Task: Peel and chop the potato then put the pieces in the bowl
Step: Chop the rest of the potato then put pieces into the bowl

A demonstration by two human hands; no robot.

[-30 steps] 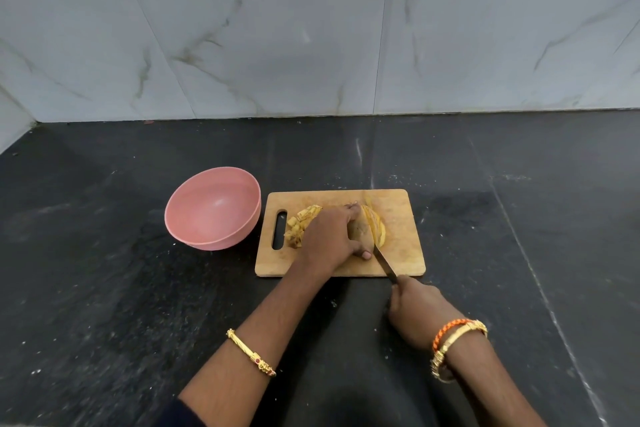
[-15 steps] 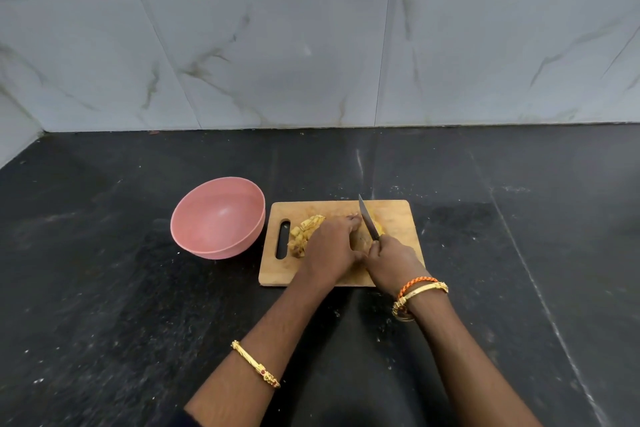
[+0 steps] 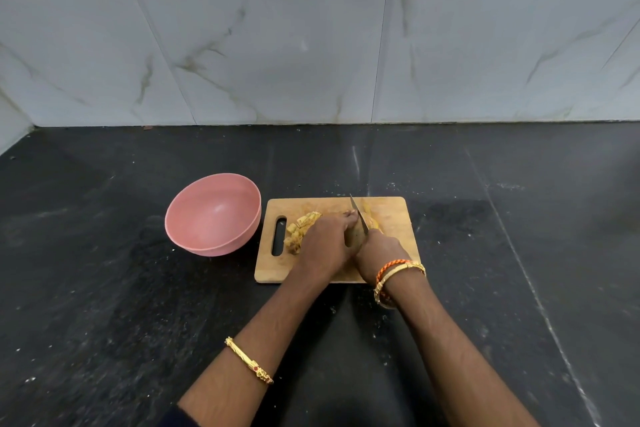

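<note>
While the left hand [image 3: 323, 243] pins the potato [image 3: 355, 236] under its fingers [image 3: 348, 217] — the right hand [image 3: 377, 251] grips the knife [image 3: 358, 215].

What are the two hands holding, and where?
The right hand grips the knife by its handle, hidden in the fist. The left hand presses down on top of the potato on the board.

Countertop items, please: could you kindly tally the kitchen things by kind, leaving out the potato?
Bowl: 1
Cutting board: 1
Knife: 1
Total: 3
</note>
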